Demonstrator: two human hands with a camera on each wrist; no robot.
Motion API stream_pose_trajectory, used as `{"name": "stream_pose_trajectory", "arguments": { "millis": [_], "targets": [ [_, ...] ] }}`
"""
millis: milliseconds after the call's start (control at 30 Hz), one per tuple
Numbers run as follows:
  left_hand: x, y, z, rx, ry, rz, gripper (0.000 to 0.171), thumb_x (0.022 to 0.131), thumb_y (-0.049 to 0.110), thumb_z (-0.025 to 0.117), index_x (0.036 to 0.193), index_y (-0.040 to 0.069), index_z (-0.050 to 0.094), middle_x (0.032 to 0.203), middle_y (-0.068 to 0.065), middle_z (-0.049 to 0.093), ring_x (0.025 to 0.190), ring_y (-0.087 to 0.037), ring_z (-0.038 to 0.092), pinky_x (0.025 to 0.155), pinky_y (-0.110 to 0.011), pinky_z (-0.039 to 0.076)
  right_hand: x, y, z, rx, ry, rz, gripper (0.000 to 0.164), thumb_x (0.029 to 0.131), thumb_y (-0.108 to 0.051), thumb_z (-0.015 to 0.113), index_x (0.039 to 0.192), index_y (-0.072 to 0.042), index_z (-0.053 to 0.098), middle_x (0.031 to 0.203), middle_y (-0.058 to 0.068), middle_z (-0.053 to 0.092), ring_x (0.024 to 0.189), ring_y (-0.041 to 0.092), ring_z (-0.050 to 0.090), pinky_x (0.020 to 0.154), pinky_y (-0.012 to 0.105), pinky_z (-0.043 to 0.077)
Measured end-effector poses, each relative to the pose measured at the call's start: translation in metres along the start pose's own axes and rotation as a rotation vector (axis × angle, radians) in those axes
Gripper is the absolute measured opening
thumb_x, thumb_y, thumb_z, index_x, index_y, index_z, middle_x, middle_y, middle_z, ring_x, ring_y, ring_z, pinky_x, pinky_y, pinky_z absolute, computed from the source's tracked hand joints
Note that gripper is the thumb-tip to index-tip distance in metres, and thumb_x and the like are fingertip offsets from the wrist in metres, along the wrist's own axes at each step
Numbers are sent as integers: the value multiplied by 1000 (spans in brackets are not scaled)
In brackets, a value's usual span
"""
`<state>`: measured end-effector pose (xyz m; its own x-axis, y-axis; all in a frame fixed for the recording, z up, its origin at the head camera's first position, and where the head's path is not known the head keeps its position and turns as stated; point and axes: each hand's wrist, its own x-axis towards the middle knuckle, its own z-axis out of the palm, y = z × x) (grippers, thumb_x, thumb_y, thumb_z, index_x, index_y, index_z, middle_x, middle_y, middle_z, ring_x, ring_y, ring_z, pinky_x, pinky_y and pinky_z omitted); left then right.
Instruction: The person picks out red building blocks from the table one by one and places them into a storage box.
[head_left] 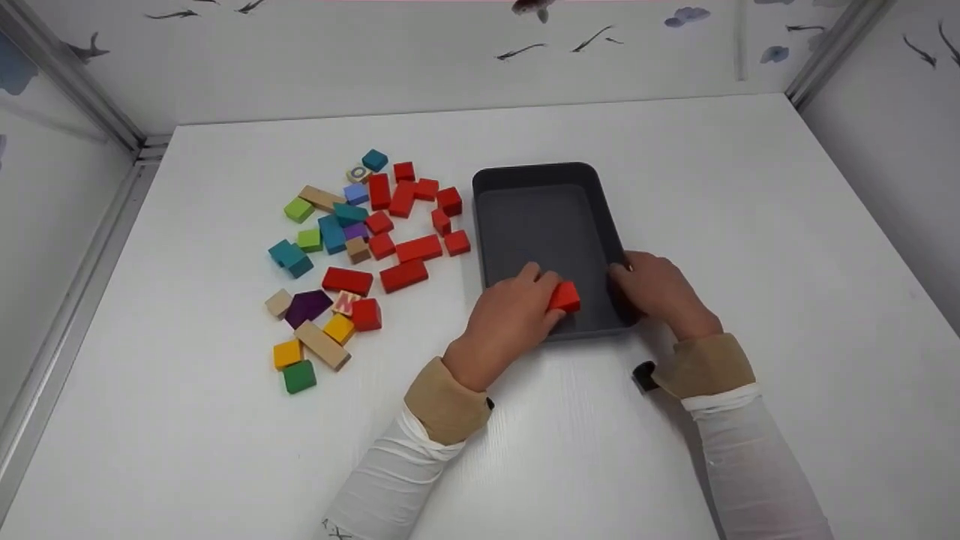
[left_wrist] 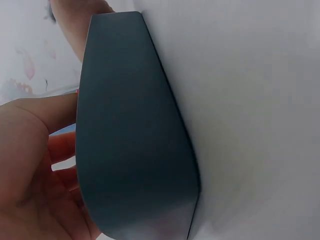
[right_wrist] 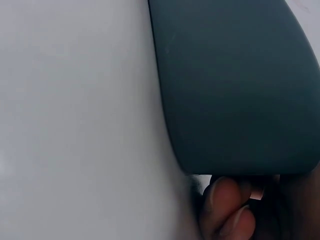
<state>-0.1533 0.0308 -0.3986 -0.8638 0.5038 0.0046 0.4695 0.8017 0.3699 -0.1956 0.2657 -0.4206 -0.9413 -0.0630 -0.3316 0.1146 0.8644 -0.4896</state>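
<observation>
A dark grey rectangular tray (head_left: 536,225) lies on the white table. Over its near end my left hand (head_left: 514,319) holds a red block (head_left: 565,298) between thumb and fingers, inside the rim. In the left wrist view, the tray's outer wall (left_wrist: 130,120) covers the block and the fingertips of the left hand (left_wrist: 35,165). At the tray's right side, near the front corner, my right hand (head_left: 664,292) grips the rim with the thumb on the inner side. Fingers of the right hand (right_wrist: 227,212) show beneath the tray wall (right_wrist: 235,90) in the right wrist view.
Left of the tray, several red blocks (head_left: 418,248) lie loose. Farther left are teal blocks (head_left: 291,258), green blocks (head_left: 300,376), yellow blocks (head_left: 339,328), a purple pentagonal block (head_left: 308,308) and plain wooden blocks (head_left: 322,345). White patterned panels (head_left: 420,60) enclose the table's back and sides.
</observation>
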Motion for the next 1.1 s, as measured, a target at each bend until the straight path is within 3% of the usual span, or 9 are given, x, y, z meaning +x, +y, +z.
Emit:
{"name": "stream_pose_trajectory", "arguments": {
  "millis": [167,300,600,867,1100],
  "targets": [
    [-1,1,5,1,2,20,37,99,30,72,131,12,65,115,-9,65,88,-22,70,80,-36,61,1,-1,1,10,-2,9,47,106,-31,35,128,2,62,109,22,68,94,32,62,82,42,50],
    [-1,3,6,-2,-21,28,38,98,31,72,132,13,65,115,-8,65,90,-21,68,82,-35,61,1,-1,1,20,-4,16,47,106,-31,36,129,1,62,109,22,68,91,31,63,78,39,50],
    [1,7,7,-29,-50,56,37,98,27,73,132,13,65,114,-7,65,90,-21,68,84,-33,60,1,-1,1,13,-2,20,46,106,-31,36,127,0,63,109,21,68,93,31,62,82,42,50],
    [6,8,11,-88,-65,87,34,99,15,71,133,12,66,117,-8,66,97,-22,70,90,-32,59,0,-2,-1,-6,0,14,53,106,-30,32,136,4,59,135,29,63,110,38,58,105,57,47],
    [10,10,13,-107,-73,89,32,100,13,69,131,12,67,116,-9,67,98,-21,70,91,-31,59,1,-2,0,13,-12,24,51,106,-30,33,134,3,60,127,27,65,105,36,58,97,52,49]
  ]
}}
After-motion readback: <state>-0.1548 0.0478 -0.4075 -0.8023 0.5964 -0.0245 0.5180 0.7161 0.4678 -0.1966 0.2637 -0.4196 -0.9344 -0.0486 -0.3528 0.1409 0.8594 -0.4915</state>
